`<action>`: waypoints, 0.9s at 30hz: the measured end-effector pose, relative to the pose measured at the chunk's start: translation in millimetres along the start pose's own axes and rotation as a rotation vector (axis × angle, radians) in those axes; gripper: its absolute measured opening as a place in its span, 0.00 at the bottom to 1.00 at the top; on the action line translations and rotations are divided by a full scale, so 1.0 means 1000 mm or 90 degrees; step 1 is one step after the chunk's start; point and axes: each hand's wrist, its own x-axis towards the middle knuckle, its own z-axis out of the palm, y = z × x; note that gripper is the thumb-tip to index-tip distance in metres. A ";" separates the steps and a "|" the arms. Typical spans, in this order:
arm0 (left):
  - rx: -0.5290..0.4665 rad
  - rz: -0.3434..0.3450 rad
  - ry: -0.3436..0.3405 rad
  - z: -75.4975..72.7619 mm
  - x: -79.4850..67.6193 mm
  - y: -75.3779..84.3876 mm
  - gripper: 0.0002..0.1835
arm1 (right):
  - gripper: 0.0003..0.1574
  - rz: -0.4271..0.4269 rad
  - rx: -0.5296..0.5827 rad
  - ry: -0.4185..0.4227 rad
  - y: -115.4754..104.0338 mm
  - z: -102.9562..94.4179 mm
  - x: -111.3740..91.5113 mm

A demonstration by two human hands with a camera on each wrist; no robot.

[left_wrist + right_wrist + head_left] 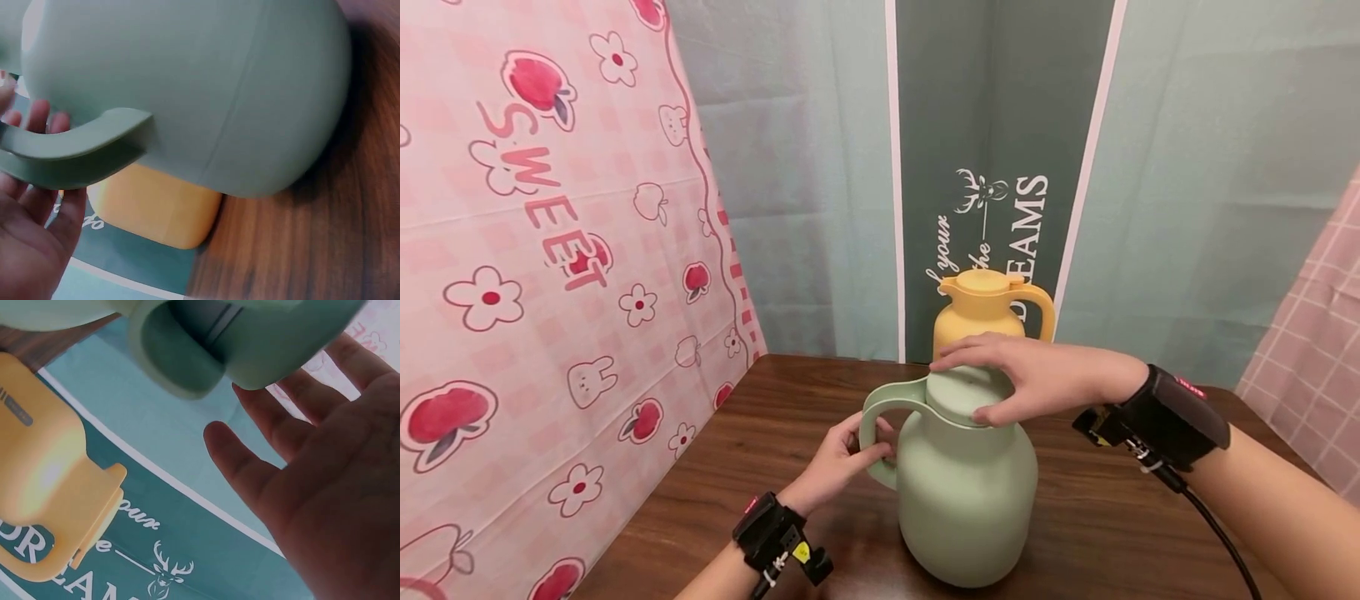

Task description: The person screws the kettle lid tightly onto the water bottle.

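Observation:
A pale green thermos jug (967,492) stands upright on the table, its handle (880,408) toward the left. My left hand (842,454) holds that handle, fingers passing through the loop and the thumb on the near side; the left wrist view shows the fingers behind the handle (81,147). Over the round lid (962,392) my right hand (1037,379) spans the top, thumb at the near edge and fingers reaching to the far side. In the right wrist view the little finger (240,462) sits apart from the jug, below its spout (181,362).
Behind the green jug stands a yellow jug (981,321), handle to the right, partly hidden by my right hand. The dark wooden table (700,517) meets a green curtain (805,250) at the back. Patterned pink cloths hang at left (550,333) and right (1315,358).

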 end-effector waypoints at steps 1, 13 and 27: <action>-0.008 0.007 0.002 0.000 0.000 0.000 0.11 | 0.33 0.004 -0.010 0.008 0.000 0.001 0.000; -0.024 0.036 -0.012 -0.003 0.002 -0.002 0.09 | 0.39 0.020 0.021 -0.019 0.002 -0.003 -0.002; -0.012 0.032 -0.001 -0.002 0.002 -0.002 0.11 | 0.42 0.079 -0.089 0.036 0.002 0.002 0.004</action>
